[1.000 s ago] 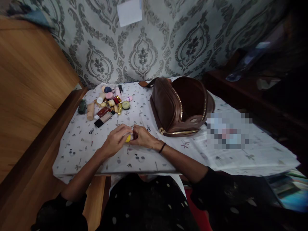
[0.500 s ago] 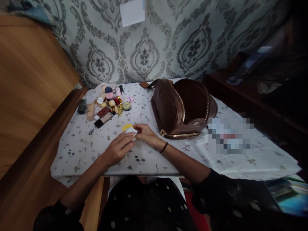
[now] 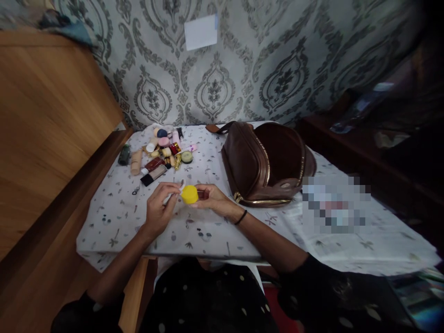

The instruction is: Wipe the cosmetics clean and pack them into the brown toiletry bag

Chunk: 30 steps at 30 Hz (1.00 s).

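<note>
Over the front middle of the table, my right hand [image 3: 212, 198] grips a small round yellow container [image 3: 189, 194] by its right side. Just to its left, my left hand [image 3: 161, 206] pinches a crumpled white wipe [image 3: 175, 194], whose upper end reaches the container's left edge. Whether the wipe presses on the container I cannot tell. Behind my left hand lies a cluster of cosmetics, with a beige and black tube [image 3: 153, 175] and a round green-lidded jar [image 3: 187, 157] nearest. A brown leather bag [image 3: 244, 155] stands unzipped to the right of my right hand.
A patterned white cloth [image 3: 222, 240] covers the table. A beige tube [image 3: 136, 162] and a dark green bottle [image 3: 124, 155] lie at the left. A blurred-out item [image 3: 336, 203] sits on the right. Wooden furniture [image 3: 58, 115] borders the left, a papered wall [image 3: 215, 88] the back.
The yellow container, mostly covered by the wipe and my left hand before, now shows fully. My left hand has drawn left with the wipe. The whole view has shifted slightly.
</note>
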Each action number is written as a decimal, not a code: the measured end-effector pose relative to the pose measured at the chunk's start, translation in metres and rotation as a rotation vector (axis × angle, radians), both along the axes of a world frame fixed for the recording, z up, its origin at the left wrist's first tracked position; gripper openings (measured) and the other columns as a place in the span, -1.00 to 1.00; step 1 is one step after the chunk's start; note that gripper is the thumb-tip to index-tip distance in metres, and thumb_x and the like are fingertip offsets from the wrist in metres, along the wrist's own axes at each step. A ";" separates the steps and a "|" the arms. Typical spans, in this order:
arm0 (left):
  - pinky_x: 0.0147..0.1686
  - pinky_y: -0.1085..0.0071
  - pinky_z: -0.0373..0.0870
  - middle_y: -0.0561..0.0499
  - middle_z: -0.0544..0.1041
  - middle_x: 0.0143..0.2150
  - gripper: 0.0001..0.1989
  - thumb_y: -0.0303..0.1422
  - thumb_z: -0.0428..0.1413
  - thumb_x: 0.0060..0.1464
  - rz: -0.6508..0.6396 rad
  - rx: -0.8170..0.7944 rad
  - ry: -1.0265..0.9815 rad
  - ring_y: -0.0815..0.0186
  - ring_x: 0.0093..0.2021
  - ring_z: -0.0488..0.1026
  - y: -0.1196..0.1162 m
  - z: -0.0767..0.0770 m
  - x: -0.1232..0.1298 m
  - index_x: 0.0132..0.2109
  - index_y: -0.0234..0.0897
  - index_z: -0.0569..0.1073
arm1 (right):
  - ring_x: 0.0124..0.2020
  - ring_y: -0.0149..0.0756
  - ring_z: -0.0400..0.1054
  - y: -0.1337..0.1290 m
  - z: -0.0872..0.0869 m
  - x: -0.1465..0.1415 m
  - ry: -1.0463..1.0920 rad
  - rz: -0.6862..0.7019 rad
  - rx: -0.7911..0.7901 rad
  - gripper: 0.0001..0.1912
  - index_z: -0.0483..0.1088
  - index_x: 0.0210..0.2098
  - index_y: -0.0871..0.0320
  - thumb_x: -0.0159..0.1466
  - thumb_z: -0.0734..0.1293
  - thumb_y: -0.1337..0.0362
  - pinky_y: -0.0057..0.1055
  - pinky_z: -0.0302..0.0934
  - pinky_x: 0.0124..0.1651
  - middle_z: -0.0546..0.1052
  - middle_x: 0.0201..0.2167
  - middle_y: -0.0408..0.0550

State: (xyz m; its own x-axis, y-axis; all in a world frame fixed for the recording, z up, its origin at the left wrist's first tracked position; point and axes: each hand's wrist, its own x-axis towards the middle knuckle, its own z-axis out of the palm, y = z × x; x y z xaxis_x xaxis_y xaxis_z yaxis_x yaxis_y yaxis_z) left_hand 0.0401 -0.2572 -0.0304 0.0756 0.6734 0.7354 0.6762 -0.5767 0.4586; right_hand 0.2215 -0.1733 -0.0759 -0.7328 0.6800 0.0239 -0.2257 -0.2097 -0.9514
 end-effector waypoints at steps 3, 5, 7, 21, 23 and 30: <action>-0.06 0.31 0.47 -0.05 0.55 -0.14 -0.85 -0.52 0.02 0.26 -0.084 -0.004 0.047 0.28 -0.08 0.52 -0.003 0.004 0.002 -0.18 -0.23 0.46 | -0.34 -0.40 0.42 -0.001 0.000 -0.001 -0.051 -0.038 0.065 -0.48 0.46 -0.25 0.18 -0.17 0.63 0.19 -0.41 0.30 -0.16 0.55 -0.36 -0.18; -0.05 0.32 0.46 -0.09 0.55 -0.09 -0.80 -0.53 -0.03 0.28 -0.185 -0.046 0.138 0.28 -0.05 0.52 -0.006 0.006 0.005 -0.15 -0.23 0.47 | -0.41 -0.44 0.34 -0.003 -0.001 -0.002 -0.087 -0.076 0.129 -0.50 0.42 -0.34 0.18 -0.20 0.64 0.18 -0.47 0.25 -0.29 0.48 -0.44 -0.23; -0.04 0.34 0.46 -0.11 0.54 -0.07 -0.77 -0.53 -0.06 0.29 -0.274 -0.096 0.223 0.29 -0.04 0.51 -0.008 0.007 0.006 -0.12 -0.24 0.48 | -0.46 -0.47 0.26 -0.004 -0.002 -0.003 -0.138 -0.107 0.207 -0.51 0.37 -0.42 0.18 -0.21 0.64 0.17 -0.51 0.16 -0.40 0.38 -0.51 -0.28; 0.13 0.10 0.40 -0.14 0.50 0.14 -0.60 -0.18 0.02 0.29 -0.039 -0.360 0.310 0.07 0.14 0.45 0.015 0.019 -0.019 0.20 -0.20 0.35 | -0.41 -0.46 0.26 -0.004 0.003 -0.004 -0.078 -0.276 0.312 -0.40 0.47 -0.23 0.19 -0.17 0.62 0.01 -0.49 0.23 -0.35 0.39 -0.35 -0.19; 0.05 0.21 0.46 -0.12 0.48 0.17 -0.59 -0.20 0.00 0.31 -0.136 -0.426 0.324 0.13 0.11 0.48 0.017 0.030 -0.005 0.24 -0.17 0.32 | -0.40 -0.46 0.27 -0.008 0.008 -0.002 -0.106 -0.341 0.407 -0.48 0.48 -0.21 0.18 -0.08 0.61 0.08 -0.50 0.24 -0.34 0.40 -0.33 -0.19; -0.08 0.36 0.52 -0.04 0.54 0.08 -0.68 -0.18 0.03 0.29 -0.262 -0.467 0.267 0.19 0.04 0.52 0.036 0.070 0.030 0.13 -0.11 0.44 | -0.33 -0.43 0.40 -0.035 0.073 0.074 -0.426 -0.501 0.932 -0.48 0.29 0.22 0.09 0.29 0.40 0.27 -0.39 0.42 -0.18 0.39 0.10 0.07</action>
